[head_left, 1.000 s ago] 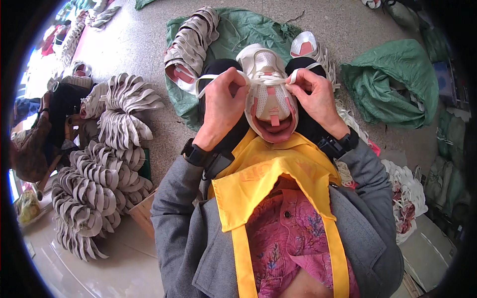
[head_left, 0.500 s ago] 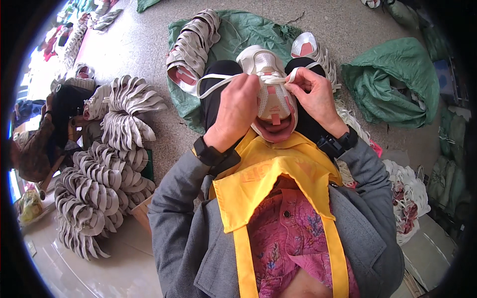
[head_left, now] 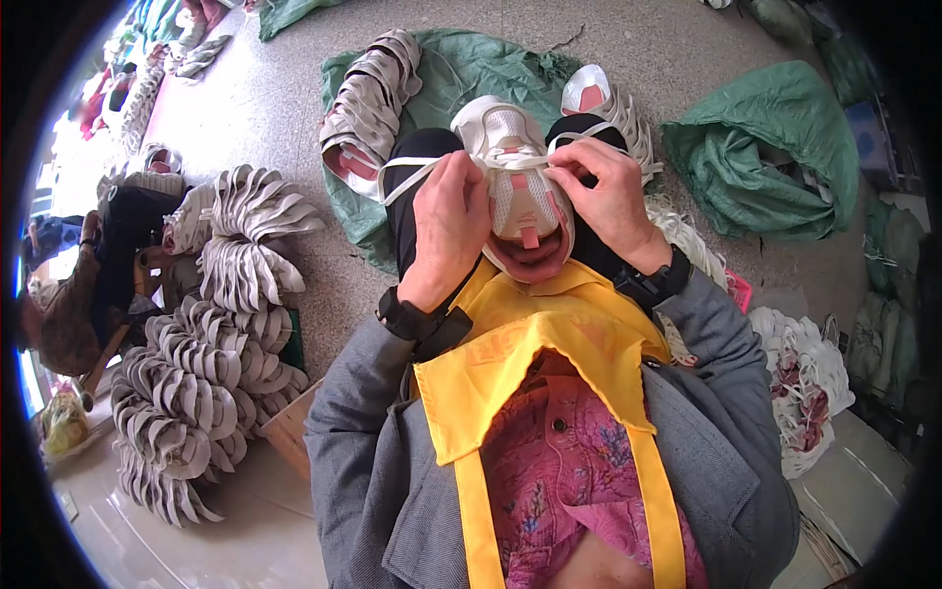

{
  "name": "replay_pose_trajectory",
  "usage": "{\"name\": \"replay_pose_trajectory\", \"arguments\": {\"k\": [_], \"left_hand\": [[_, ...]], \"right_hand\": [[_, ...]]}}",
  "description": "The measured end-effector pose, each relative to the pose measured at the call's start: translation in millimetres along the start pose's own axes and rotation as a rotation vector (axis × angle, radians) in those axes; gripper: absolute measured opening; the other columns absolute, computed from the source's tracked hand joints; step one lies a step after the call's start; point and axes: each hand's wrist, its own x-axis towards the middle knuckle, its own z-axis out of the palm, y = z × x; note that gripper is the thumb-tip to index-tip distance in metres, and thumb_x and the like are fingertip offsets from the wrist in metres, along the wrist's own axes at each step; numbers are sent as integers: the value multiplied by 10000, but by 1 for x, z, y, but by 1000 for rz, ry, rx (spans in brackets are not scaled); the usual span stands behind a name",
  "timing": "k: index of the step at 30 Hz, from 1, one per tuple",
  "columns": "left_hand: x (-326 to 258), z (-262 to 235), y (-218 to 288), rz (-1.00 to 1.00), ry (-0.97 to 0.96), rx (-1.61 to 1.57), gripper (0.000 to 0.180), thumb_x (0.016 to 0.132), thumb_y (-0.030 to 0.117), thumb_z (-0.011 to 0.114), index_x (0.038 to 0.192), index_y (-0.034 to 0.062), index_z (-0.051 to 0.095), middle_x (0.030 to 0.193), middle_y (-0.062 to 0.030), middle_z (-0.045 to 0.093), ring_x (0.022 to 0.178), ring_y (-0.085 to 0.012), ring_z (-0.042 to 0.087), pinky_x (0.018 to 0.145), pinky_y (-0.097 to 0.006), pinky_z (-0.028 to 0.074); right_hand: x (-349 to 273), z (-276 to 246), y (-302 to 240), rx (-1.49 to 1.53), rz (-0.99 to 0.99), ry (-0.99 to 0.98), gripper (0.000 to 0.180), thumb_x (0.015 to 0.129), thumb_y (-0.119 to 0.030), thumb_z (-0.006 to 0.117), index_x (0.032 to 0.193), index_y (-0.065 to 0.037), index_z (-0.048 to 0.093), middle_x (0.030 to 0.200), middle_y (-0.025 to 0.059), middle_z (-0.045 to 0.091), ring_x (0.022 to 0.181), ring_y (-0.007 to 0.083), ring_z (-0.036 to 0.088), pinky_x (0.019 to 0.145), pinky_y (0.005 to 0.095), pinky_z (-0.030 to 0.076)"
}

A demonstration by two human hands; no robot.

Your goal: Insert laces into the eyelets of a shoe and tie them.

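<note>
Pinching white lace (head_left: pixel 410 181), the hands (head_left: pixel 447 221) (head_left: pixel 610 204) partly hide the pale shoe (head_left: pixel 518 198).

A grey, speckled floor (head_left: pixel 628 49) is stretching across the upper room, while paler, glossy tiles (head_left: pixel 260 535) are reflecting light at the lower left. Daylight-white glare (head_left: pixel 218 83) is washing out the upper-left floor. Brown wooden furniture (head_left: pixel 150 260), partly hidden, is standing at the left.
</note>
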Motion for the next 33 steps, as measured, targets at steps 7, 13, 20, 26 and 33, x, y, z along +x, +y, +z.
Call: {"name": "replay_pose_trajectory", "arguments": {"k": [7, 13, 20, 26, 33], "left_hand": [[-4, -2, 2, -44, -13, -71, 168, 844, -20, 695, 887, -6, 534, 760, -116, 574, 630, -207, 596, 595, -327, 480], [-8, -6, 15, 29, -82, 94, 268, 812, 26, 695, 999, -8, 506, 859, -151, 553, 749, -287, 593, 677, -389, 496], [-12, -2, 16, 58, -107, 172, 269, 806, -6, 592, 1048, -47, 482, 973, -246, 528, 962, -441, 535, 834, -510, 458], [-14, 1, 13, 85, -56, 202, 214, 870, -6, 567, 1064, -43, 485, 954, -230, 526, 937, -428, 540, 820, -494, 453], [-14, 6, 4, 124, -78, 258, 158, 909, -28, 520, 1061, -49, 480, 956, -231, 528, 947, -424, 531, 820, -489, 443]], "right_hand": [[-4, -7, -21, -35, 46, -133, 311, 801, -118, 816, 1029, 32, 667, 936, 154, 649, 751, 298, 673, 670, 375, 549], [-1, -6, -28, -326, 13, -225, 195, 839, -85, 687, 990, 28, 637, 951, 195, 622, 875, 362, 658, 774, 445, 546], [-6, 2, -17, -315, -10, -175, 130, 847, -41, 630, 967, 5, 610, 949, 187, 612, 918, 382, 636, 788, 460, 531], [-8, -4, -33, -361, -97, -171, 164, 835, -31, 638, 992, 3, 605, 944, 155, 621, 945, 347, 649, 771, 417, 555], [7, 1, -45, -849, -302, -440, 126, 796, -94, 659, 890, -28, 710, 967, 109, 627, 921, 262, 659, 762, 321, 573]]}}
